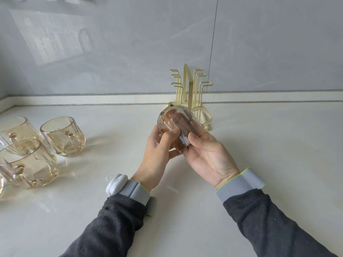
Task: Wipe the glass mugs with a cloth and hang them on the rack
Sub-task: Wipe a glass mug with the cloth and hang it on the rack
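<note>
mug (pixel 176 125) tilted above the bench (pixel 259 149) | our left hand (pixel 157 151) and right hand (pixel 207 154) both gripped it, steadying for wiping | cloth perhaps inside, unclear | rack (pixel 191 86) just behind

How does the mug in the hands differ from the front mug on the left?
The held mug is off the counter, tilted, gripped by the left hand and right hand; the front mug stands upright, untouched. The held mug shows something brown inside; the front mug looks empty. Both are amber faceted glass.
</note>
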